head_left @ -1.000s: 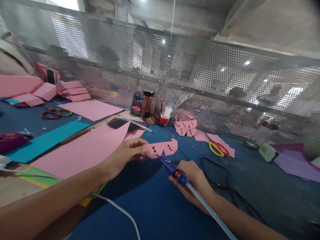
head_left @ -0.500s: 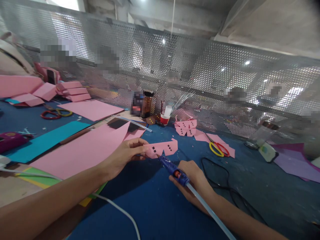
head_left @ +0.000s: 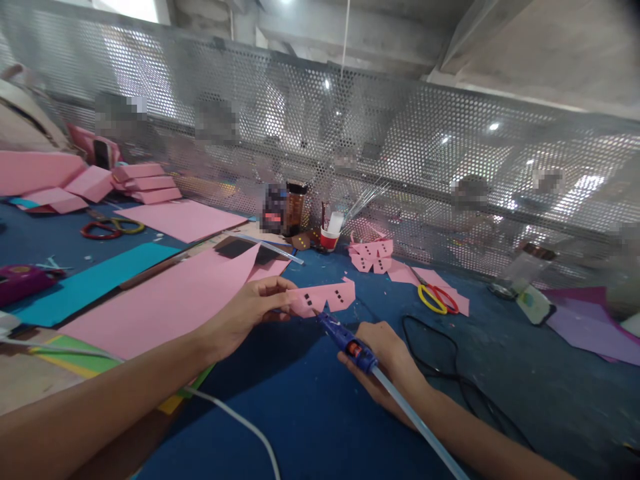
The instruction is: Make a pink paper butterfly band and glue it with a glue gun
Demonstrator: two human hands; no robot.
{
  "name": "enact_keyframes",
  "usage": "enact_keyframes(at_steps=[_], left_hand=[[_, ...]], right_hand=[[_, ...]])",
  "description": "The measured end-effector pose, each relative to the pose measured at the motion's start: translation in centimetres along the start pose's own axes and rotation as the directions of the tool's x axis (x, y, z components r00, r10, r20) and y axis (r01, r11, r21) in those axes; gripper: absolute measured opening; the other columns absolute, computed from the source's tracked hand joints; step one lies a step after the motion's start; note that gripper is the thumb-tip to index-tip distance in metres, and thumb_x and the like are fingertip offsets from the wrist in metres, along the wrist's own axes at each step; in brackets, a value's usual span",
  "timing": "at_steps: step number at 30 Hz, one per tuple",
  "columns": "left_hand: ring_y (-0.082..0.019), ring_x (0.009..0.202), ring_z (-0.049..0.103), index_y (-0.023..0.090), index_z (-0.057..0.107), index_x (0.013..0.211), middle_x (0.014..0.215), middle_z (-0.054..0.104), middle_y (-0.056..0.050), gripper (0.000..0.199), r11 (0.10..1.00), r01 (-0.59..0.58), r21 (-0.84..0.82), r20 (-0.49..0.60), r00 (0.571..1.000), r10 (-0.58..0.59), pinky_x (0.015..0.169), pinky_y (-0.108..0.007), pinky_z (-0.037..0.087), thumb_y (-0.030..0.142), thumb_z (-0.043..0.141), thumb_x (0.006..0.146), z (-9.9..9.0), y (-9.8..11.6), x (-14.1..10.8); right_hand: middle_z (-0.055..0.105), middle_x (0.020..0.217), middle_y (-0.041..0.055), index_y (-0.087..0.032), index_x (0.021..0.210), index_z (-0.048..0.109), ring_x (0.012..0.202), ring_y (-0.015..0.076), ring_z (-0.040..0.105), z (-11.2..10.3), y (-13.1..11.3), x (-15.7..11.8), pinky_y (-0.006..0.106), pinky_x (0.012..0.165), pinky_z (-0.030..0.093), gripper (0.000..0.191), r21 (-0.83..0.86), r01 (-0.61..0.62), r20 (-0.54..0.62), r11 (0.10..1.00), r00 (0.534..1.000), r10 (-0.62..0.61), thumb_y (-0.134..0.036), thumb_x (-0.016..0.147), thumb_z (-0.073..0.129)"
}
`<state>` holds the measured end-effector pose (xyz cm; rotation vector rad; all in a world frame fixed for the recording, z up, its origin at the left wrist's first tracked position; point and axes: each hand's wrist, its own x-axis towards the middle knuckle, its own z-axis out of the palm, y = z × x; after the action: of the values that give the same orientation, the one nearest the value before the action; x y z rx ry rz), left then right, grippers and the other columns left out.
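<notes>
Pinched at its left end in my left hand [head_left: 260, 308] is a pink paper cutout [head_left: 324, 299] with small black squares and a notched lower edge. My right hand [head_left: 383, 353] is closed around a blue hot glue gun [head_left: 347, 341]. Its nozzle meets the lower left edge of the cutout; whether it touches I cannot tell. A long translucent glue stick [head_left: 417, 417] sticks out of the gun's back end. Beyond the cutout stand similar pink pieces [head_left: 371, 255] with black squares.
Scissors [head_left: 437, 299] with yellow and red handles lie on pink paper at right, near a black cord [head_left: 453, 363]. Large pink sheets [head_left: 175, 300], a blue strip [head_left: 100, 283] and more scissors [head_left: 113, 228] are at left. A paper cup [head_left: 329, 239] stands by the perforated metal screen [head_left: 425, 153].
</notes>
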<state>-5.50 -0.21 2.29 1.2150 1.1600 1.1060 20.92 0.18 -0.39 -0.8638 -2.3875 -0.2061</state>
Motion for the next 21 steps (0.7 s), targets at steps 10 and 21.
enact_keyframes(at_steps=[10, 21], left_hand=[[-0.02, 0.092, 0.065, 0.021, 0.065, 0.092, 0.095, 0.074, -0.004, 0.023, 1.0, 0.003, -0.019, 0.004, 1.0, -0.003, 0.078, -0.029, 0.048, 0.039, 0.071, 0.08, -0.11, -0.22, 0.16], [-0.018, 0.09, 0.065, 0.02, 0.066, 0.092, 0.093, 0.072, -0.003, 0.023, 1.0, -0.005, -0.025, -0.001, 1.0, 0.005, 0.078, -0.028, 0.048, 0.039, 0.071, 0.08, -0.18, -0.31, 0.23]], right_hand=[[0.054, 0.068, 0.0, -0.02, 0.071, 0.049, 0.061, 0.0149, 0.047, 0.34, 0.11, -0.2, 0.029, 0.062, 0.029, 0.024, 0.018, -0.009, -0.011, 1.0, 1.0, 0.009, -0.033, 0.091, 0.054], [0.055, 0.072, 0.0003, -0.019, 0.074, 0.05, 0.066, 0.016, 0.048, -0.16, 0.27, -0.48, 0.028, 0.065, 0.029, 0.013, 0.035, -0.068, 0.14, 0.997, 0.988, 0.063, -0.02, 0.083, 0.059]])
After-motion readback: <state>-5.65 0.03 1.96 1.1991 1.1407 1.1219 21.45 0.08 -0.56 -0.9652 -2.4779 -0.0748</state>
